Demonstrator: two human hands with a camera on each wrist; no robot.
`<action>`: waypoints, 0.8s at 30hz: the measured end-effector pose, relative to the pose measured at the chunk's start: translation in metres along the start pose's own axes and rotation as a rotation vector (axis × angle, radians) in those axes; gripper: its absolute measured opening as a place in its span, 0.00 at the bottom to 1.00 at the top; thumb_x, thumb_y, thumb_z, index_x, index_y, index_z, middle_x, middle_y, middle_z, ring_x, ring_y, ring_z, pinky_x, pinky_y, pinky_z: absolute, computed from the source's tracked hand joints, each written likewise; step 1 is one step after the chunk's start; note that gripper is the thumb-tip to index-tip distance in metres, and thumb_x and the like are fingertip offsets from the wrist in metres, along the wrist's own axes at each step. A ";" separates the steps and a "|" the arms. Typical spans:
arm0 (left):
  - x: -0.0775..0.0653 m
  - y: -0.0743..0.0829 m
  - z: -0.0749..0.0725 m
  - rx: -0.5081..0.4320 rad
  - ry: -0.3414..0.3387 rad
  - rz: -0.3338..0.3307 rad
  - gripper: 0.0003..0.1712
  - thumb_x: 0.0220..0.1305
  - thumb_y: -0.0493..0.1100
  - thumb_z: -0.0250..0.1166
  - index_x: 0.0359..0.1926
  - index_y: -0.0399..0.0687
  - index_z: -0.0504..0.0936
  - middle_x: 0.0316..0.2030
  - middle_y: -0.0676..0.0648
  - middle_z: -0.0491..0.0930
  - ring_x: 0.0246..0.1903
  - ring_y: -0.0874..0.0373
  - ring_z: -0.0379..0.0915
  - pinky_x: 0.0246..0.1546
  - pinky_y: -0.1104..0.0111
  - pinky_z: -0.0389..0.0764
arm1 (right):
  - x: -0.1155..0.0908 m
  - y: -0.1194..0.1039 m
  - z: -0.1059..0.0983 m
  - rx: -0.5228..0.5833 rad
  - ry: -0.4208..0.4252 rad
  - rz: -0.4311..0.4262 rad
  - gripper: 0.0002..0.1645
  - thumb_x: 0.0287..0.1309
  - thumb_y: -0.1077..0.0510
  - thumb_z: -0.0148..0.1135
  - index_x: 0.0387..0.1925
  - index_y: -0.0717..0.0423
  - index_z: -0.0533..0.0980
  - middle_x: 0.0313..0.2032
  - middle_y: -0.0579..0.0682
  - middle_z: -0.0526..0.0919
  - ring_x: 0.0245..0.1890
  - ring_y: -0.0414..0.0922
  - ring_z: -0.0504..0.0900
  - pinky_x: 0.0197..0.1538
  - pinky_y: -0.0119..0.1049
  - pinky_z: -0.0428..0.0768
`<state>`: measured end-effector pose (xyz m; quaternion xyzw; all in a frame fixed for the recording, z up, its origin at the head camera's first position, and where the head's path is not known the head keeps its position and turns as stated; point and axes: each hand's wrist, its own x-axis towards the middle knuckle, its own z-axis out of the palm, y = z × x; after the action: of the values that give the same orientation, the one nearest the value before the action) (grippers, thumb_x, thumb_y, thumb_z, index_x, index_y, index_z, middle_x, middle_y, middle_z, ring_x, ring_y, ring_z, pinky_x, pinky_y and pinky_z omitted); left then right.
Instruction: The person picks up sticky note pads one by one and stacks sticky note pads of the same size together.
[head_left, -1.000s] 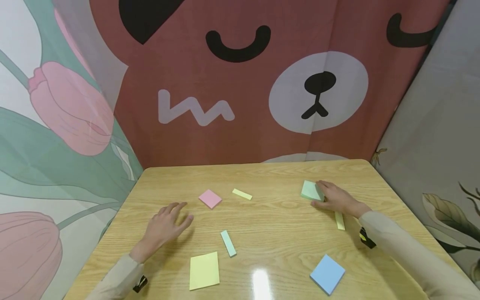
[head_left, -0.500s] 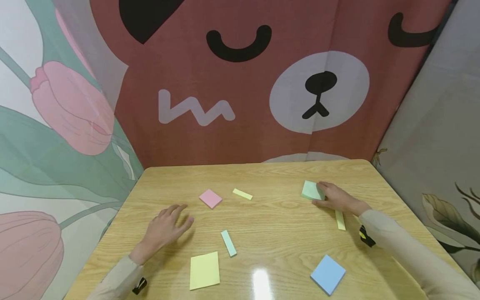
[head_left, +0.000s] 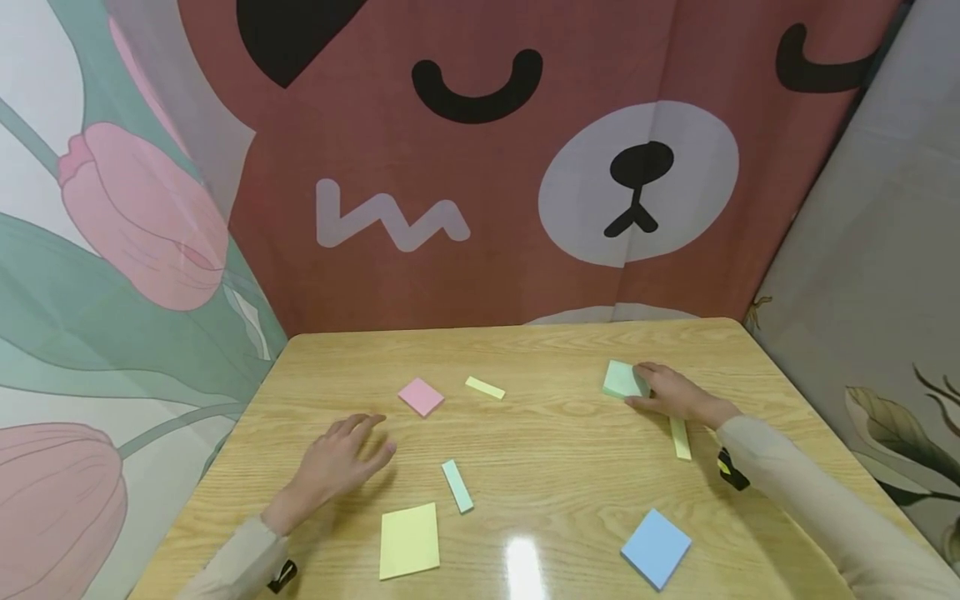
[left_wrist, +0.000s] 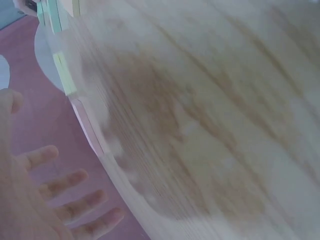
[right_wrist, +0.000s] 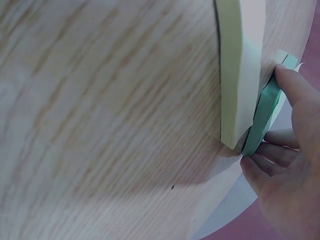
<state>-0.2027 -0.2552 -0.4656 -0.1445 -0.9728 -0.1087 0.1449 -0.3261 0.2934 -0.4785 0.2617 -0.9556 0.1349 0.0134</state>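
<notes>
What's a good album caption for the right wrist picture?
Right hand gripping a green pad near a yellow strip.

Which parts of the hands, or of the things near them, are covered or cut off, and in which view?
Head: right part of the green sticky-note pad, covered by the right hand.
Head: far end of the nearby yellow strip, behind the same hand.
Right wrist: that strip's other end, cut off by the top edge.
Left wrist: part of the left hand, beyond the left edge.
</notes>
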 end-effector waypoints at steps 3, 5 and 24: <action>0.000 0.005 -0.001 -0.002 0.004 0.023 0.34 0.53 0.71 0.47 0.55 0.59 0.71 0.50 0.48 0.71 0.46 0.45 0.69 0.31 0.47 0.73 | 0.000 0.001 0.000 0.000 -0.001 -0.002 0.44 0.53 0.42 0.57 0.57 0.74 0.60 0.54 0.71 0.64 0.53 0.64 0.64 0.51 0.55 0.66; -0.001 0.007 0.000 -0.003 0.000 0.041 0.34 0.53 0.71 0.48 0.54 0.60 0.72 0.47 0.50 0.71 0.44 0.48 0.69 0.32 0.49 0.73 | 0.000 0.001 0.000 -0.008 -0.003 -0.009 0.44 0.53 0.42 0.57 0.57 0.74 0.60 0.54 0.71 0.64 0.52 0.64 0.65 0.50 0.55 0.66; -0.007 0.017 -0.004 -0.246 -0.350 0.219 0.26 0.48 0.66 0.60 0.41 0.55 0.70 0.33 0.57 0.68 0.32 0.63 0.66 0.30 0.71 0.69 | 0.000 -0.001 0.000 -0.012 -0.013 -0.002 0.43 0.54 0.42 0.56 0.58 0.74 0.59 0.55 0.71 0.63 0.54 0.63 0.63 0.52 0.54 0.65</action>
<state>-0.1897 -0.2426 -0.4615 -0.2823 -0.9411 -0.1831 -0.0336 -0.3254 0.2927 -0.4786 0.2634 -0.9562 0.1274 0.0086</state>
